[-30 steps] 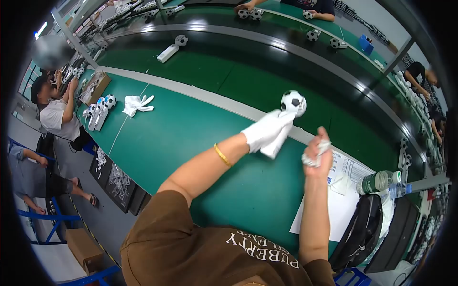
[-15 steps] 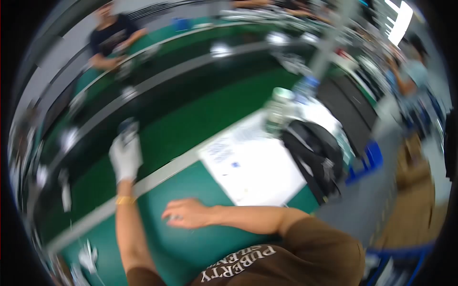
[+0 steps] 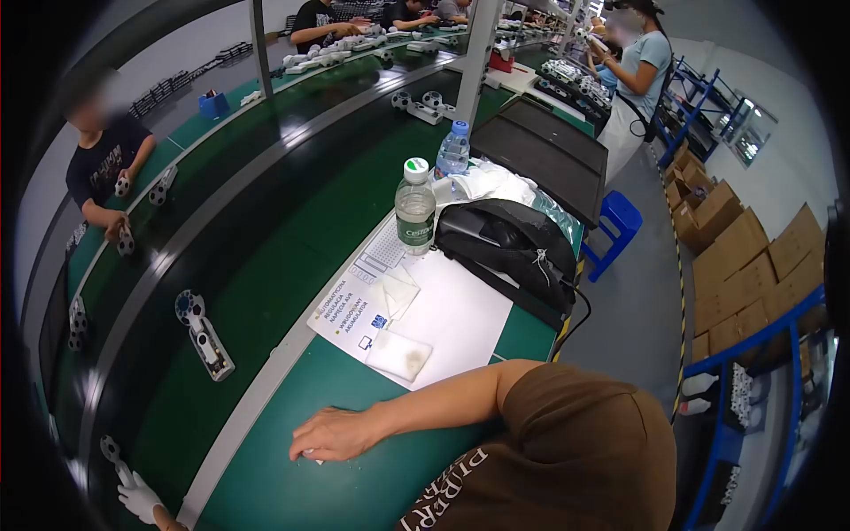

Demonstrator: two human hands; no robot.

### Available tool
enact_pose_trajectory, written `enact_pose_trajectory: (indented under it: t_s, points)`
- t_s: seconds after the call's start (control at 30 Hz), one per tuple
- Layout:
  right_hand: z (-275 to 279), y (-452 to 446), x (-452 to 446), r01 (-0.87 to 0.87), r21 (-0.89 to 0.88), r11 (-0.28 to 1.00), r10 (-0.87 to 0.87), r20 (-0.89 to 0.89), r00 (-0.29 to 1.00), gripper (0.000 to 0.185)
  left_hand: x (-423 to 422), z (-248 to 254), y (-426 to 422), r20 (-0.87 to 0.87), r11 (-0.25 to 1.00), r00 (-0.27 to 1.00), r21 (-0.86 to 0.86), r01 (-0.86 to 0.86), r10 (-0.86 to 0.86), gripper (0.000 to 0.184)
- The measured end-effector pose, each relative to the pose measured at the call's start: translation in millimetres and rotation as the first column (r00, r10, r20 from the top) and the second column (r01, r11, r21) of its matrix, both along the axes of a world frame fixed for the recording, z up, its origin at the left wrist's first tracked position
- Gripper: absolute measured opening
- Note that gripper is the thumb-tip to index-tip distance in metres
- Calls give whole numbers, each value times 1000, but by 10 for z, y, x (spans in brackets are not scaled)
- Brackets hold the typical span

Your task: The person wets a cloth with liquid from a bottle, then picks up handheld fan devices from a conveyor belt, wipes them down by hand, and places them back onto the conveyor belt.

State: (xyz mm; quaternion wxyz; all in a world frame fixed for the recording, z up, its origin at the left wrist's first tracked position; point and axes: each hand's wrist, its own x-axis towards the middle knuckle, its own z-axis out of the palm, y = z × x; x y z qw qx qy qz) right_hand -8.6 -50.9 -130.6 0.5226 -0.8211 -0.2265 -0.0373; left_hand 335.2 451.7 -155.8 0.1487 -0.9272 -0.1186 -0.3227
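My left hand [image 3: 139, 498], in a white glove, is at the bottom left edge over the dark green conveyor. Its fingers lie around the near end of a white handheld device with black round parts [image 3: 110, 448], partly covering it. My right hand [image 3: 333, 435], bare, rests on the green tabletop [image 3: 257, 473] with its fingers curled down. A small pale bit shows under its fingertips, too hidden to name. Another white device with a round black-and-blue end [image 3: 205, 336] lies on the conveyor [image 3: 266, 257], apart from both hands.
A printed white sheet [image 3: 469, 305] bears a folded cloth pad [image 3: 400, 355]. Behind it stand two bottles [image 3: 414, 208] and a black bag [image 3: 505, 234]. A grey rail [image 3: 257, 389] edges the conveyor. Co-workers handle similar devices across the belt. A blue stool [image 3: 615, 232] and cartons [image 3: 744, 283] are at right.
The view has swung right and sharpened. My left hand has gone from mid-conveyor to the lower left edge of view. My right hand still rests on the tabletop, fingers curled.
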Motion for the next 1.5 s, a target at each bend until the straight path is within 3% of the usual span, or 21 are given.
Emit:
enact_pose_trajectory:
  t_s: [0.03, 0.17, 0.3, 0.5, 0.53, 0.6, 0.67, 0.7, 0.77, 0.87, 0.93, 0.97, 1.03, 1.1, 1.13, 1.17, 1.23, 1.27, 1.3, 1.43, 1.5]
  points:
    - [16, 1, -12, 4, 0, 1000, -4, -11, 1000, 18, 17, -22, 97, 78, 995, 994, 56, 78, -82, 63]
    - [53, -9, -17, 8, 4, 1000, -8, -48, 999, 18, 180, -193, 153, -186, 932, 980, -363, 5, -77, 70]
    - [24, 4, -9, 27, -16, 1000, -27, -22, 999, 17, -108, 199, -424, -380, 939, 924, -295, -176, 53, 64]
    - [27, -3, -16, 41, 17, 999, -41, -32, 999, 17, 241, -83, -59, -451, 958, 892, -266, -106, -27, 52]
    - [35, -7, -10, 41, 26, 999, -40, -37, 998, 17, 222, -45, -138, -377, 867, 899, -499, 6, -223, 49]
    - [46, -11, -16, 39, 47, 998, -36, -55, 998, 18, 94, 30, -321, -112, 503, 841, -840, 205, -530, 45]
    - [64, -16, -22, 51, 57, 997, -47, -71, 996, 18, 178, -159, -104, -78, 216, 819, -975, 57, -568, 43]
    - [79, -29, -24, 56, 61, 997, -51, -74, 996, 18, 259, -279, 77, -52, 61, 812, -998, -20, -582, 43]
    - [104, -42, -33, 55, 113, 992, -44, -100, 994, 18, -320, 275, -608, 97, -592, 943, -797, -118, -319, 42]
    - [108, -61, -22, 58, 159, 986, -40, -119, 992, 18, -1071, 584, -1207, 495, -806, 734, -580, -118, -464, 49]
    - [95, -64, -30, 64, 169, 983, -46, -105, 993, 18, -1560, 875, -1616, 649, -805, 511, -570, -164, -563, 52]
    - [98, -73, -32, 67, 171, 983, -54, -83, 995, 19, -1725, 956, -1780, 635, -808, 537, -563, -171, -556, 57]
    - [87, -58, -22, 72, 184, 980, -63, -56, 996, 19, -2042, 1127, -2220, 748, -834, 375, -528, -164, -547, 64]
    - [17, -50, 3, 73, 200, 977, -64, -49, 997, 19, -2163, 1218, -2483, 767, -879, 431, -434, -197, -475, 69]
    - [-46, -57, 14, 89, 188, 978, -78, -67, 995, 19, -2385, 1404, -2781, 692, -868, 558, -484, -113, -458, 70]
    - [-101, -72, 32, 94, 176, 980, -79, -90, 993, 19, -2358, 1345, -2868, 757, -877, 450, -449, -168, -474, 69]
    - [-117, -64, 83, 104, 140, 985, -93, -77, 993, 20, -2343, 1163, -3024, 714, -842, 452, -497, -211, -535, 59]
    - [-70, -111, 68, 113, 123, 986, -109, -41, 993, 21, -2608, 1287, -3332, 620, -789, 563, -607, -98, -546, 52]
    - [-59, -132, 56, 117, 225, 967, -81, -163, 983, 22, -2776, 1426, -3550, 462, -620, 639, -784, -28, -614, 49]
    - [-57, -185, 114, 273, 420, 866, -103, -385, 917, 22, -2931, 1321, -3781, 204, -275, 550, -960, -49, -810, 35]
    - [4, -202, 135, 438, 632, 639, 0, -570, 822, 23, -3003, 1213, -3879, 206, -248, 586, -969, 8, -784, 30]
